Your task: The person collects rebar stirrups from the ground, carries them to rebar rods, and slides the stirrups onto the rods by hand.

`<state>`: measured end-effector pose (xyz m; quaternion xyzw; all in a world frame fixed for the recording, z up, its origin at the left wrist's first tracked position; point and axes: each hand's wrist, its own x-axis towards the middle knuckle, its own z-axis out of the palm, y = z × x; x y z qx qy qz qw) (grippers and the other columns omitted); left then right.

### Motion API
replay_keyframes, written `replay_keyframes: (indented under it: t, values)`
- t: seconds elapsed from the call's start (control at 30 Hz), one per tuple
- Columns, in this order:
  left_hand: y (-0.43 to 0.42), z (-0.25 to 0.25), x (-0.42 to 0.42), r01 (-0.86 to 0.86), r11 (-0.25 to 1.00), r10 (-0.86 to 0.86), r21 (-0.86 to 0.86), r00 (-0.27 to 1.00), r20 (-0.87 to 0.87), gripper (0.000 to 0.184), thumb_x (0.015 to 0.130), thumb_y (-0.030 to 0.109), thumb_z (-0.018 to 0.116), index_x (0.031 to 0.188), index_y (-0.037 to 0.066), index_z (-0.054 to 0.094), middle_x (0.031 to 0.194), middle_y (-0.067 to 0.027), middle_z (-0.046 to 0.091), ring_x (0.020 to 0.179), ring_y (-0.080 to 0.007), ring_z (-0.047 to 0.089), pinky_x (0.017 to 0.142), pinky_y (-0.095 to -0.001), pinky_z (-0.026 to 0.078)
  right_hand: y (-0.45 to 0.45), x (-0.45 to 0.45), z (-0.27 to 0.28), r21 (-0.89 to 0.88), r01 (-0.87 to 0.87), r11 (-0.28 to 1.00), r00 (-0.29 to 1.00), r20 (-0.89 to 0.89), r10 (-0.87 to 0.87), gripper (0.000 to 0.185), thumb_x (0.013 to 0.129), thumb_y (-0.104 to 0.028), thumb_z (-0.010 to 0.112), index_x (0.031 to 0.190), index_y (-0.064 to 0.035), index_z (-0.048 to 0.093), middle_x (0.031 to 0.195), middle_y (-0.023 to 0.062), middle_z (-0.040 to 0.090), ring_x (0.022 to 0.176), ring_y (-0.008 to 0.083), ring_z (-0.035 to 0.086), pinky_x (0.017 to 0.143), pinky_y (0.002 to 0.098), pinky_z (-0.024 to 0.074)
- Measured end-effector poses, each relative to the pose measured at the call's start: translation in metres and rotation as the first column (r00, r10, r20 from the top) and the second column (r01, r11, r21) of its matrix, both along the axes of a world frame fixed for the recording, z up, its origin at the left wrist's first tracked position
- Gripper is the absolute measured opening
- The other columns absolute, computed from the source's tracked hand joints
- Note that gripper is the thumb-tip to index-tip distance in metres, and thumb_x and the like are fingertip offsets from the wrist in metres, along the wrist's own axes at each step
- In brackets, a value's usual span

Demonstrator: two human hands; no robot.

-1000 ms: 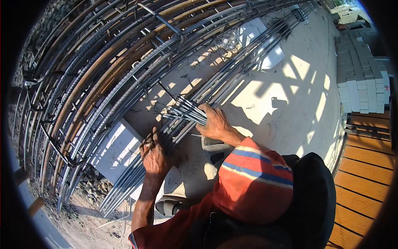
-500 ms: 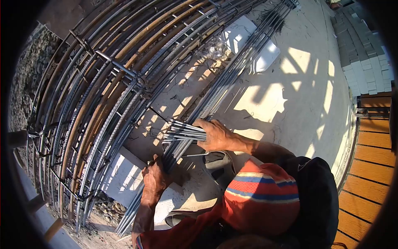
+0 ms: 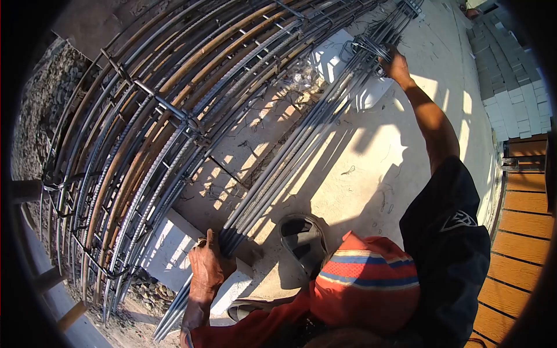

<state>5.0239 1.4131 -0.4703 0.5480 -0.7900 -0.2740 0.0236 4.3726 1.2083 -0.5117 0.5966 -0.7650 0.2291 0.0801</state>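
My left hand (image 3: 210, 268) is closed around the near part of a long bundle of straight steel bars (image 3: 285, 165), close to a white block (image 3: 174, 246). At the far end of my stretched arm, my right hand (image 3: 397, 66) grips a bunch of bent steel stirrups (image 3: 369, 49) that sits around the same bars. The fingertips of the right hand are partly hidden behind the stirrups. More stirrups (image 3: 411, 8) are around the bars' far end.
A large cage of curved rebar (image 3: 156, 110) lies along the left. Another white block (image 3: 333, 55) is under the bars' far part. Grey blocks (image 3: 510, 81) are stacked at the right, above orange planks (image 3: 516, 232). Wire scraps (image 3: 348, 170) litter the sunlit floor. A red cap (image 3: 365, 278) shows below.
My right hand has moved away along the bars to the upper right with the bunch of stirrups. My left hand stays on the bars, slightly lower.
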Motion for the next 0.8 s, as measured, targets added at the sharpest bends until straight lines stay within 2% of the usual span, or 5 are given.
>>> replay_keyframes:
  t: [0.13, 0.33, 0.47, 0.63, 0.8]
  values:
    - [-0.005, -0.010, -0.007, -0.090, 0.976, 0.068, 0.199, 0.991, 0.113, 0.053, 0.059, 0.010, 0.065, 0.107, -0.005, 0.049, 0.079, -0.0248, 0.060, 0.072, -0.0427, 0.060, 0.066, -0.0477, 0.049, -0.010, -0.021, 0.009, 0.326, 0.258, 0.910, 0.962, -0.174, -0.211, 0.051, 0.080, -0.018, 0.057, 0.128, -0.0247, 0.045, 0.115, 0.0192, 0.055, 0.104, 0.0360, 0.055, 0.086, 0.0426, 0.0460]
    - [0.000, -0.031, -0.006, -0.075, 0.955, 0.032, 0.287, 0.988, 0.151, 0.072, 0.060, 0.011, 0.064, 0.126, -0.005, 0.040, 0.092, -0.0295, 0.058, 0.081, -0.0444, 0.059, 0.069, -0.0485, 0.049, 0.004, 0.021, -0.002, 0.258, 0.396, 0.881, 0.886, -0.361, -0.293, 0.060, 0.075, -0.027, 0.061, 0.131, -0.0184, 0.041, 0.127, 0.0213, 0.047, 0.111, 0.0360, 0.051, 0.089, 0.0428, 0.0444]
    - [-0.001, -0.026, -0.011, -0.110, 0.964, 0.074, 0.240, 0.985, 0.155, 0.052, 0.062, 0.010, 0.063, 0.112, 0.002, 0.051, 0.086, -0.0218, 0.063, 0.078, -0.0416, 0.061, 0.070, -0.0459, 0.051, -0.015, -0.015, -0.013, 0.324, 0.188, 0.927, 0.976, -0.168, -0.139, 0.058, 0.076, -0.029, 0.060, 0.127, -0.0074, 0.043, 0.107, 0.0232, 0.059, 0.101, 0.0393, 0.057, 0.085, 0.0440, 0.0466]
    - [0.008, -0.038, 0.013, 0.087, 0.965, -0.116, 0.248, 0.988, 0.103, 0.045, 0.065, 0.009, 0.062, 0.109, 0.003, 0.053, 0.087, -0.0159, 0.065, 0.078, -0.0330, 0.064, 0.069, -0.0412, 0.052, -0.041, -0.046, -0.021, 0.394, 0.299, 0.869, 0.941, -0.274, -0.200, 0.039, 0.077, -0.025, 0.057, 0.110, -0.0046, 0.050, 0.099, 0.0252, 0.061, 0.094, 0.0412, 0.059, 0.081, 0.0456, 0.0479]
    - [-0.025, 0.030, -0.019, -0.088, 0.941, 0.094, 0.327, 0.996, -0.002, 0.036, 0.064, 0.002, 0.061, 0.098, 0.005, 0.051, 0.086, -0.0129, 0.067, 0.078, -0.0303, 0.066, 0.064, -0.0367, 0.054, -0.075, -0.084, -0.021, 0.248, 0.307, 0.919, 0.939, -0.235, -0.250, 0.043, 0.079, -0.031, 0.059, 0.109, -0.0034, 0.047, 0.097, 0.0276, 0.060, 0.092, 0.0442, 0.058, 0.080, 0.0479, 0.0464]
